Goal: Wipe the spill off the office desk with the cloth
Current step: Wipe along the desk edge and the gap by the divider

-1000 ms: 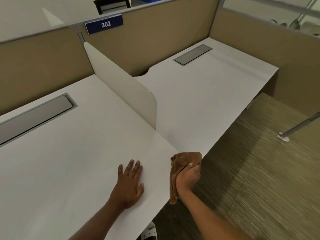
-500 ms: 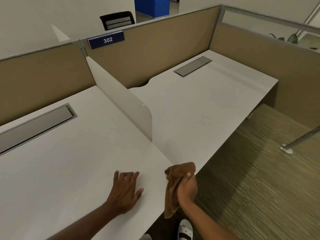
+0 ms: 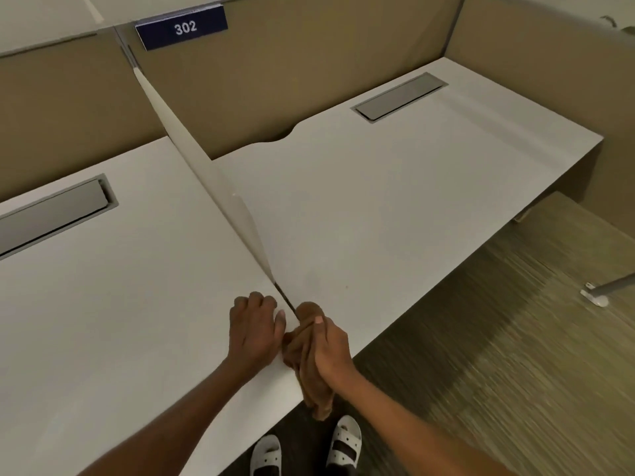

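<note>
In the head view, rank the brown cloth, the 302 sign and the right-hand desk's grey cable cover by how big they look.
Largest to smallest as they appear:
1. grey cable cover
2. 302 sign
3. brown cloth, partly hidden by the right hand

The first two look close, and the cloth is nearest, so the ranking is unsure.

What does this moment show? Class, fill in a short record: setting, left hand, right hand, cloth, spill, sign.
setting: two white desks split by a divider panel
left hand: fingers curled, resting on the left desk
right hand: gripping the cloth at the desk's front edge
cloth: brown, bunched, its end hanging below the edge
spill: none clearly visible
sign: reads 302
</note>
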Demonstrator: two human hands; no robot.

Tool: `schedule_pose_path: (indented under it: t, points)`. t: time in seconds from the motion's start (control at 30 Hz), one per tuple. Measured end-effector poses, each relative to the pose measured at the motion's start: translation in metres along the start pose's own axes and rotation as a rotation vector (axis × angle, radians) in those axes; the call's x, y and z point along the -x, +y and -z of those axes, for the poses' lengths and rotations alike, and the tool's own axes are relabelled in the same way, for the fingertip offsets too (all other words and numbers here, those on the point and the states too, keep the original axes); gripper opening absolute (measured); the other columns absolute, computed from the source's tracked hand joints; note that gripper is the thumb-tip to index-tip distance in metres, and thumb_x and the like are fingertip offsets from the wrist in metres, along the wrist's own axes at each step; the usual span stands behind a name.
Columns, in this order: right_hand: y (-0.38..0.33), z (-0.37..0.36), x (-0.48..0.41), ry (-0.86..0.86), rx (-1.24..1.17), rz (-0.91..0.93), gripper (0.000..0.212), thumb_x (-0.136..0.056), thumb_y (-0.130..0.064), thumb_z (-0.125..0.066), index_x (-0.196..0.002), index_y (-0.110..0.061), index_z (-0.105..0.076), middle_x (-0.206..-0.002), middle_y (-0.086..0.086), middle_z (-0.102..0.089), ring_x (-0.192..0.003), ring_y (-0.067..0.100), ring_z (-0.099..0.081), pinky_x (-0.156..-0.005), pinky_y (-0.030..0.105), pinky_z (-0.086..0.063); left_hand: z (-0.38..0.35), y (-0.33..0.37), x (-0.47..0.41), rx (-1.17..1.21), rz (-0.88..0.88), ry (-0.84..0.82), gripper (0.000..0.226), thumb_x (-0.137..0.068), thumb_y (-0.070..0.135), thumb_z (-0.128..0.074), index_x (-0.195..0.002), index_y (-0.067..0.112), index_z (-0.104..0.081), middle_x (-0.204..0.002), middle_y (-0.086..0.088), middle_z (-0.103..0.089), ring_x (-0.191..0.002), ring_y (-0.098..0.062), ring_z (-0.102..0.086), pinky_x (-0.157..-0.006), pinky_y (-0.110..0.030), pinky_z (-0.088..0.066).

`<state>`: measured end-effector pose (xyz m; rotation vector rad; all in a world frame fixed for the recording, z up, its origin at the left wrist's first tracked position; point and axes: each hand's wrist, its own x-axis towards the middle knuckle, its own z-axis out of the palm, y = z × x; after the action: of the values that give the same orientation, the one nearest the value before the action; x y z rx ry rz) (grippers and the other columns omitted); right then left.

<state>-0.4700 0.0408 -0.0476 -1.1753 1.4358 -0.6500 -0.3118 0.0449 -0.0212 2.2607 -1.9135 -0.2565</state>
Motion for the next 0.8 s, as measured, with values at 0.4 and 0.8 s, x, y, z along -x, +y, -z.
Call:
schedule_pose_path:
  t: [0.4, 0.8]
  points:
    - [0.007, 0.008, -0.026, -0.050, -0.184, -0.091, 0.039, -0.102, -0.040, -0.028, -0.088, -0.023, -0.061, -0.087, -0.001, -0.067, -0.079, 0.005, -0.065, -0.068, 0.007, -0.047, -0.010, -0.004, 0.016, 0.176, 0.048, 0.076, 0.039, -0.092, 0.038, -0.027, -0.084, 0.015, -0.057, -0.087, -0.004, -0.056, -0.087, -0.025, -0.048, -0.077, -0.037, -0.032]
    - [-0.056, -0.020, -0.087, -0.239, -0.018, 0.143, 0.041, -0.105, -0.025, -0.029, -0.103, -0.003, -0.064, -0.098, 0.010, -0.067, -0.089, 0.013, -0.062, -0.073, -0.001, -0.039, -0.023, -0.032, -0.022, -0.052, 0.163, -0.083, 0.068, -0.090, 0.048, -0.025, -0.139, 0.002, -0.033, -0.154, -0.021, -0.022, -0.144, -0.038, -0.013, -0.114, -0.058, -0.014]
